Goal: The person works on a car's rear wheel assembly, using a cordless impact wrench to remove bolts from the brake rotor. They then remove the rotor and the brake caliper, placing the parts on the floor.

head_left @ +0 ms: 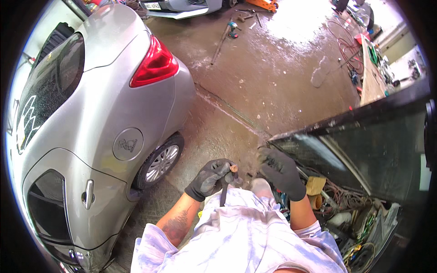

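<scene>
My left hand (pixel 212 178), in a dark grey work glove, is closed in front of my body. Between its thumb and fingers sits a small copper-coloured cylindrical piece (pixel 234 169), its end showing. A dark narrow strip (pixel 223 196) hangs just below that hand; I cannot make out whether it belongs to the piece. My right hand (pixel 283 173), gloved alike, is held apart to the right, near the lower end of a dark panel (pixel 359 141). Its fingertips are smeared by motion, so whether they grip anything does not show.
A silver car (pixel 104 109) with a red tail light stands close on my left. Hoses and assorted parts (pixel 337 200) lie heaped at my right. Farther off on the wet floor lie a cordless drill (pixel 233 30) and several hand tools, with another car (pixel 182 8) beyond.
</scene>
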The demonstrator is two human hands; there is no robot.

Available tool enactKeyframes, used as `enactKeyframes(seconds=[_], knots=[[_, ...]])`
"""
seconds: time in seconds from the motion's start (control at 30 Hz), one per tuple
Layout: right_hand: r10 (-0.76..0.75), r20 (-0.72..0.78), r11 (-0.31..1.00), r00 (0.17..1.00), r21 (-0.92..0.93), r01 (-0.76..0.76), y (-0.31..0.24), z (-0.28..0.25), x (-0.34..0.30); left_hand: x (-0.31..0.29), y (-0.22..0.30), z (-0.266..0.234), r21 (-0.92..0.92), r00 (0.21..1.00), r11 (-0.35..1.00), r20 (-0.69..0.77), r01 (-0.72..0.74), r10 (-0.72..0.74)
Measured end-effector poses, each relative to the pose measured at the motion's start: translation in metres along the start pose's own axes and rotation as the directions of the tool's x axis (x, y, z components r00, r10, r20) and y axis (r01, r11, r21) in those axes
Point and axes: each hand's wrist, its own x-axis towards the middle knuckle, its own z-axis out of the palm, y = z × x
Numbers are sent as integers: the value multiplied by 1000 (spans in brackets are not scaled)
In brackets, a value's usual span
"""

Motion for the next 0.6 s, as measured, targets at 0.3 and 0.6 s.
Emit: enactKeyframes(seconds=[0.3,0.6], knots=[[-248,247,961,937,-59,270,-14,-40,196,146,106,-15,373,963,917,-265,138,-37],[-281,572,838,771,-244,487,-8,-209,509,429,188,-13,434,872,899,-417,-58,258]])
